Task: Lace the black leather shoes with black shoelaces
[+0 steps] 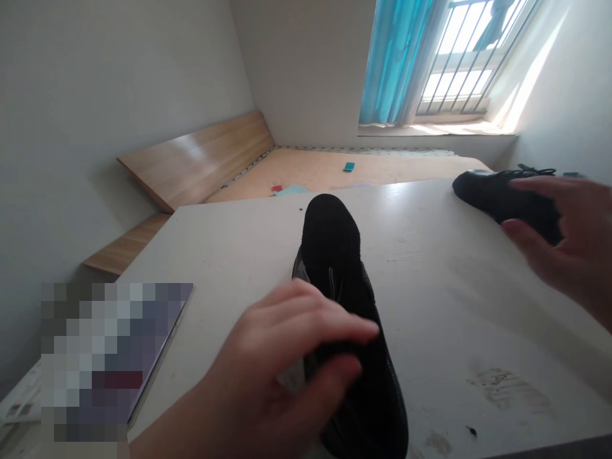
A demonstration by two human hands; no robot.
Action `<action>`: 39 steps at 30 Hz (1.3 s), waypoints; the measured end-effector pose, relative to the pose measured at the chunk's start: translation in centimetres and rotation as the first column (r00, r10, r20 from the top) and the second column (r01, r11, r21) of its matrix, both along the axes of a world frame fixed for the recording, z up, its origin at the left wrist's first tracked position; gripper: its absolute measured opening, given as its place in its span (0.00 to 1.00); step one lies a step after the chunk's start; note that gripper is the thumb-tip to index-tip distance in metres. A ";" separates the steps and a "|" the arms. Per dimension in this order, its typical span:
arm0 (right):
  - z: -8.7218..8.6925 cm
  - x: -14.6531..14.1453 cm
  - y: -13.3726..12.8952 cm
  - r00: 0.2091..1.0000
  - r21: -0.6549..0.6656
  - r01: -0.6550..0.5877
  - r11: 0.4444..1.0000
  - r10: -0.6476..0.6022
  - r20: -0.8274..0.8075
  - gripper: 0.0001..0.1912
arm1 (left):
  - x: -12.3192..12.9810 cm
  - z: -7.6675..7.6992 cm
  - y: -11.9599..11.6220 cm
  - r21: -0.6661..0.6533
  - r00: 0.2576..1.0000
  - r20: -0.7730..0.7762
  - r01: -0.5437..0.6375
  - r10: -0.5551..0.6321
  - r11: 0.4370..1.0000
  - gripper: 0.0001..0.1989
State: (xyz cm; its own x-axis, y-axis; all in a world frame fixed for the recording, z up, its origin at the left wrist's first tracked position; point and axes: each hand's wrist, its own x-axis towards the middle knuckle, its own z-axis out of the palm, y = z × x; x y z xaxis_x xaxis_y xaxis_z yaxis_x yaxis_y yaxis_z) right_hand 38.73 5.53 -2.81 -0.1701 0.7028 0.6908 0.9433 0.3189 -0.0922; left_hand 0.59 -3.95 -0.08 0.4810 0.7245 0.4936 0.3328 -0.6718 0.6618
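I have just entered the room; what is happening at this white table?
A person has both bare hands over black shoes on the white, smooth-topped table. The left hand curves over the long black shoe in the middle, thumb and fingers apart. The right hand, also open, is at the black lace-up shoe near the far right edge. Whether either hand touches its shoe, I cannot tell.

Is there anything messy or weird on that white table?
Yes. Brownish smudges mark the white tabletop near its front right, with a small dark bit close by; they look dirty against the pale surface. A black shoe sits up there by the right hand, an unusual spot for shoes.
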 end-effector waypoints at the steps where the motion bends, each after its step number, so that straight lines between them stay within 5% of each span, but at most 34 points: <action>1: 1.0 -3.3 -1.0 0.974 -0.022 -0.220 0.975 0.221 0.049 0.27 | -0.1 0.0 0.3 0.018 0.990 -0.018 -0.141 0.141 0.990 0.11; 4: 3.7 -11.7 -3.8 0.800 -0.207 -0.534 0.820 0.569 0.189 0.32 | -0.5 -0.6 1.5 0.083 0.918 -0.071 -0.384 0.389 0.920 0.14; 8: 5.6 -17.9 -5.4 0.703 -0.386 -0.569 0.726 0.673 0.231 0.30 | -0.9 -2.5 3.2 0.016 0.922 -0.101 -0.373 0.373 0.928 0.15; 11: 5.4 -19.7 -4.9 0.644 -0.489 -0.544 0.682 0.713 0.278 0.26 | -0.9 -3.6 4.2 -0.221 0.940 -0.018 -0.335 0.340 0.916 0.14; 14: 4.9 -20.2 -4.2 0.604 -0.520 -0.568 0.638 0.752 0.264 0.09 | -0.7 -4.2 4.8 -0.491 0.939 0.133 -0.216 0.318 0.844 0.13; 17: 5.2 -19.5 -3.5 0.618 -0.557 -0.630 0.541 0.784 0.063 0.08 | -0.6 -4.2 5.1 -0.593 0.918 0.232 -0.128 0.321 0.795 0.12; 20: 5.7 -18.4 -2.6 0.604 -0.599 -0.748 0.286 0.667 -0.436 0.08 | -0.7 -3.9 5.1 -0.625 0.909 0.274 -0.080 0.314 0.776 0.11; 23: 6.1 -17.7 -1.8 0.349 -0.350 -0.935 0.050 0.302 -0.887 0.13 | -0.9 -3.8 5.0 -0.637 0.908 0.288 -0.057 0.306 0.769 0.11; 25: 6.3 -17.5 -1.4 0.184 -0.185 -0.983 -0.012 0.071 -0.980 0.16 | -0.9 -3.8 4.9 -0.627 0.911 0.273 -0.075 0.309 0.775 0.11; 27: 6.8 -17.2 -1.0 0.175 -0.176 -0.984 0.025 -0.040 -0.984 0.17 | -0.8 -3.8 4.7 -0.613 0.918 0.230 -0.121 0.323 0.781 0.11; 28: 7.1 -16.9 -0.6 0.243 -0.245 -0.964 0.105 -0.034 -0.970 0.18 | -0.7 -3.8 4.6 -0.603 0.922 0.201 -0.150 0.331 0.784 0.11; 30: 7.5 -16.0 0.6 0.549 -0.476 -0.770 0.426 0.062 -0.833 0.18 | -0.6 -3.6 4.4 -0.578 0.926 0.149 -0.202 0.346 0.790 0.12; 32: 7.4 -14.5 2.3 0.867 -0.545 -0.344 0.764 0.036 -0.496 0.17 | -0.4 -3.4 4.2 -0.558 0.929 0.125 -0.224 0.348 0.799 0.13; 33: 7.1 -13.7 3.4 0.934 -0.510 -0.172 0.843 -0.025 -0.356 0.15 | -0.4 -3.2 4.1 -0.551 0.931 0.123 -0.225 0.345 0.803 0.13; 36: 4.8 -11.3 6.6 0.979 -0.533 0.068 0.843 -0.158 -0.126 0.11 | -0.6 -2.9 4.1 -0.545 0.940 0.141 -0.189 0.311 0.817 0.13; 39: 1.7 -9.8 8.8 0.995 -0.741 0.077 0.667 -0.095 0.019 0.11 | -0.8 -3.0 4.3 -0.549 0.944 0.183 -0.135 0.276 0.825 0.13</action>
